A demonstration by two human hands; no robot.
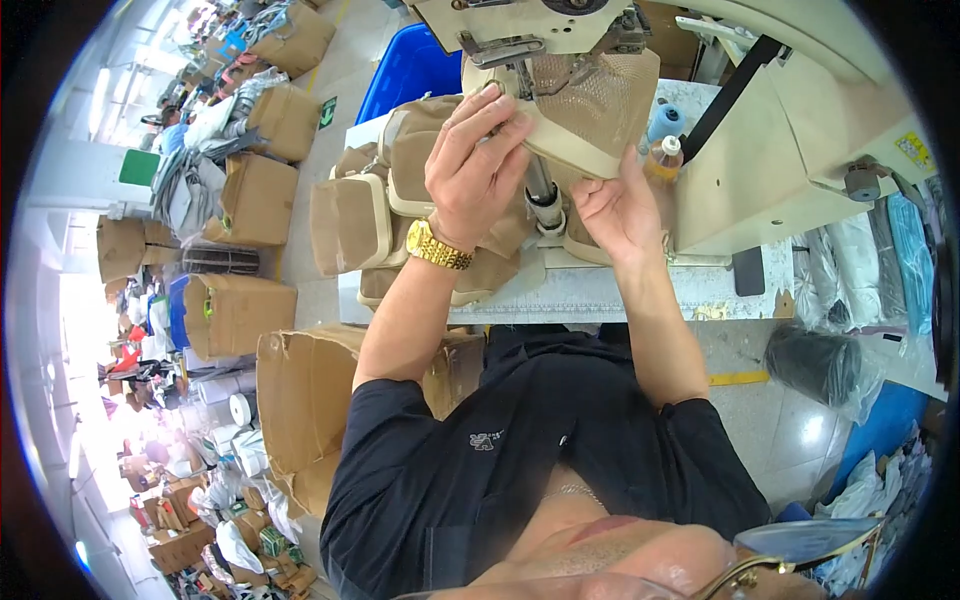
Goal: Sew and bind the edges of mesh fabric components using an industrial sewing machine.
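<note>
A beige mesh bag (600,110) with a pale band along its lower edge sits at the needle of a cream sewing machine (520,25). My left hand (475,165) grips the bag's left side, fingers bent over the pale band close to the presser foot (527,80). On the right, my right hand (625,210) holds the band's lower edge, thumb up along the corner and the other fingers curled beneath. Between my hands a metal post (541,185) rises under the bag. The fingertips of my right hand are partly hidden by the fabric.
Several brown bags (350,220) with pale trim are heaped on the worktable (590,295) at the left. A blue bin (410,75) stands behind them. Right of the bag are a blue thread cone (665,122) and a bottle (664,160). An open cardboard box (305,400) stands by my left arm.
</note>
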